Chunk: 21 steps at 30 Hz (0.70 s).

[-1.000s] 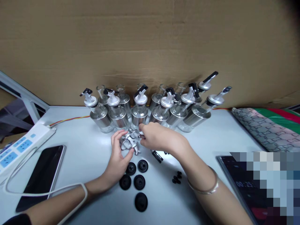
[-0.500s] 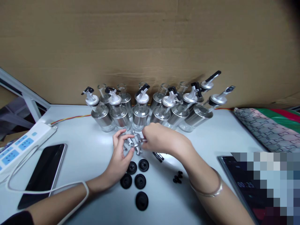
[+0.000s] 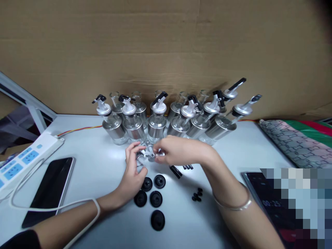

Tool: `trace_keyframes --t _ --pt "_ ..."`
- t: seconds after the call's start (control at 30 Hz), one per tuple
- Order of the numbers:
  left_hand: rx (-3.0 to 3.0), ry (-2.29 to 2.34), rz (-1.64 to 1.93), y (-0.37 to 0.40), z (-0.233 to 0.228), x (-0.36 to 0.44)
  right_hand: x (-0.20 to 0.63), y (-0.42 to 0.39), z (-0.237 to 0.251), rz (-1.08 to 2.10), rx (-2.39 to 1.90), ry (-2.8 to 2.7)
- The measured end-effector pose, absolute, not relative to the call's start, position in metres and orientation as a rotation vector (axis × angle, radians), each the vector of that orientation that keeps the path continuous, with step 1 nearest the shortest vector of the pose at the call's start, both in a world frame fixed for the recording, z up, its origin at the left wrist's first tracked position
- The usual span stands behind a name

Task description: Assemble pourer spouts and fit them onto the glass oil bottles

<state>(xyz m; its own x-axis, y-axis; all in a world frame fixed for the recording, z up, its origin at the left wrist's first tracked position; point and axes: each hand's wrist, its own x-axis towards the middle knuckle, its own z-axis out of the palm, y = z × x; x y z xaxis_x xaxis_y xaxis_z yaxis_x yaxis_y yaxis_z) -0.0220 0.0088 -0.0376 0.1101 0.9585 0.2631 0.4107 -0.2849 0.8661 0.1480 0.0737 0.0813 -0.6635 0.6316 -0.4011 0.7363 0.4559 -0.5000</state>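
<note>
both hands (image 3: 133, 169) (image 3: 176, 151) gripping silver spout caps (image 3: 145, 156)

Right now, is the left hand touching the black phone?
Apart. The head view shows bare table between the left hand, which is on the silver spouts, and the phone.

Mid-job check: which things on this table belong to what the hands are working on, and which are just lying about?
In the job: left hand and right hand on the silver spout parts; black round stoppers; small black bits; glass bottles.

Lying about: phone, power strip, tablet, patterned cloth.
</note>
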Motion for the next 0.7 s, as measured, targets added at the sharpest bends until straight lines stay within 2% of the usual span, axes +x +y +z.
trace_keyframes --t 0.2,0.37,0.53,0.7 --pt "1.813 1.363 1.204 0.011 -0.038 -0.021 0.172 0.057 0.085 -1.322 1.244 2.791" --pt "1.864 1.366 1.285 0.009 -0.035 -0.021 0.183 0.033 0.068 -1.393 1.680 2.918" --pt "2.048 1.147 1.340 0.003 -0.031 -0.021 0.182 0.012 0.038 -1.828 2.128 2.749" --pt "2.288 0.960 1.098 0.003 -0.024 -0.022 0.175 -0.002 0.019 -2.298 2.423 2.305"
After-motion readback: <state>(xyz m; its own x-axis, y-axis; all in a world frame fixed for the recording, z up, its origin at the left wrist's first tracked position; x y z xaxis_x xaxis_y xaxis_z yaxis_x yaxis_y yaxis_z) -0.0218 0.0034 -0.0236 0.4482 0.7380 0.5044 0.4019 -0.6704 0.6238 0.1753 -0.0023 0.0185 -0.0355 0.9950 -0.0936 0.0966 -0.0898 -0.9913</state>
